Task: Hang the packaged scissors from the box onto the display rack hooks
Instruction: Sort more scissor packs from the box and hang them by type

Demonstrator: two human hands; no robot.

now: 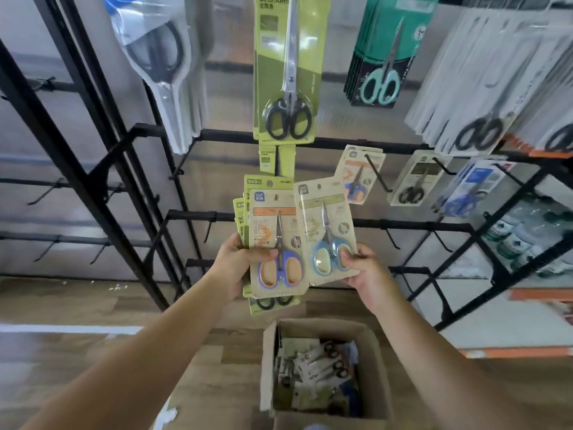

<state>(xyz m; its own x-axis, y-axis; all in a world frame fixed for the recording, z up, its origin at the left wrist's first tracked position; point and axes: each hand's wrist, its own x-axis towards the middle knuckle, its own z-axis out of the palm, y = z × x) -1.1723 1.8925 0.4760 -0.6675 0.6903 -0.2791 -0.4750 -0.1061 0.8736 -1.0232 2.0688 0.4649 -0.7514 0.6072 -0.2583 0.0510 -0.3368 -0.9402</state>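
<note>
A: Item one, left hand [238, 259]?

B: Fingers curled round a fanned stack of packs [273, 237], thumb on the front card; front pack holds orange-and-blue scissors, green-carded packs sit behind it.

A: Item two, right hand [366, 274]?

B: Pinches a single pack [325, 231] of light-blue scissors at its lower right corner, thumb on the handle blister. It is raised in front of the display rack [310, 141], touching the stack's edge, not yet on any hook.

A: Handling note for the step?

B: Likely match by type. A similar beige card already hangs on a hook [376, 175] just up and right. I would lift the pack clear of the stack, line its top hang-hole with the hook tip, then slide it back level. Holding it by a bottom corner may let the card swing; a higher hold should steady it.

A: Containers?

B: One cardboard box [269, 367] on the floor below the hands, flaps open. Contents: a loose jumble of further packaged scissors, pale cards, several black handles showing. Count cannot be told.
</note>
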